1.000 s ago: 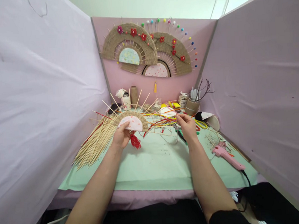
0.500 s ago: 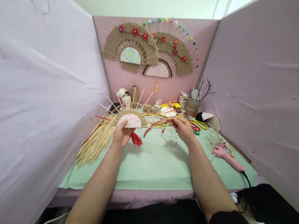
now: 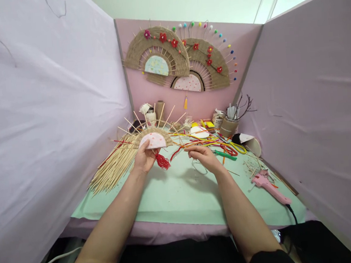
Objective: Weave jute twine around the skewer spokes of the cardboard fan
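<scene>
My left hand [image 3: 145, 160] grips the lower edge of a small half-round fan [image 3: 167, 139], its thumb lying on the pink-spotted white centre [image 3: 153, 141]. Tan twine is woven round that centre, and bare wooden sticks spread outward from it like rays. Below the fan dangles a red tassel [image 3: 163, 162], close to my left fingers. To the right of the fan, my right hand [image 3: 204, 156] is closed in a pinch on what looks like a thin strand of twine leading from the fan's right end. A loose loop of twine hangs under that hand.
A heap of thin wooden sticks [image 3: 113, 171] lies at the left. Green-handled scissors [image 3: 226, 155] and coloured pipe cleaners [image 3: 188, 139] lie behind my right hand. A pink glue gun [image 3: 270, 187] rests at right. Two finished fans [image 3: 133, 56] hang on the back panel.
My right hand has moved left and slightly down, closer to the fan, uncovering the green scissors. My left hand still holds the fan, which has tilted a little.
</scene>
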Motion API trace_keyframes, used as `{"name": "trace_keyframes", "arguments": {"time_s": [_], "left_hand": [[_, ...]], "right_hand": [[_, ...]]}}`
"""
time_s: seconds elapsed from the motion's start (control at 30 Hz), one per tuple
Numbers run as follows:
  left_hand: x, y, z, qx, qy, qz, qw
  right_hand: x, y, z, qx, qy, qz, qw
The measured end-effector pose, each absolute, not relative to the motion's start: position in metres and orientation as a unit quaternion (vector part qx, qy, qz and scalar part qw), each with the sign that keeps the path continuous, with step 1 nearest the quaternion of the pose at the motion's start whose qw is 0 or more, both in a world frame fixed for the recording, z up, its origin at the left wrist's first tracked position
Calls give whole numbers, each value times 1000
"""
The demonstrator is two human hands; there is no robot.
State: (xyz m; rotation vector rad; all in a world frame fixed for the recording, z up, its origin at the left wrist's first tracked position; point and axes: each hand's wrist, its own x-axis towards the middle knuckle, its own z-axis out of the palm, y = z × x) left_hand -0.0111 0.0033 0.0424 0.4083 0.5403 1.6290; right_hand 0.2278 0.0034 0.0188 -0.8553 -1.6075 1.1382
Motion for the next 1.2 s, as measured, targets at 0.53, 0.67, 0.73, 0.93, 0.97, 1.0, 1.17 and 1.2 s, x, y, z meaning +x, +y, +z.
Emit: {"name": "trace_keyframes", "arguments": {"time_s": [0.53,0.67,0.73,0.93,0.97,1.0,1.17,1.2], "left_hand": [[-14,4,45,176,241,739,604],[-15,7,42,182,233,753,588],[-15,9,41,181,226,760,582],[-13,9,41,174,222,763,582],[-12,8,42,172,224,760,585],[-12,8,42,169,227,758,587],[-10,5,43,165,232,741,608],[-9,5,44,169,230,736,614]], "right_hand": [[257,17,25,-414,-576,374,597],[253,16,25,-395,-574,369,614],[247,12,26,-382,-600,383,590],[226,-2,25,-343,-703,442,440],[224,-2,24,-337,-708,452,424],[222,-2,23,-333,-711,460,413],[216,-2,20,-335,-716,465,397],[215,-3,20,-336,-718,465,394]]}}
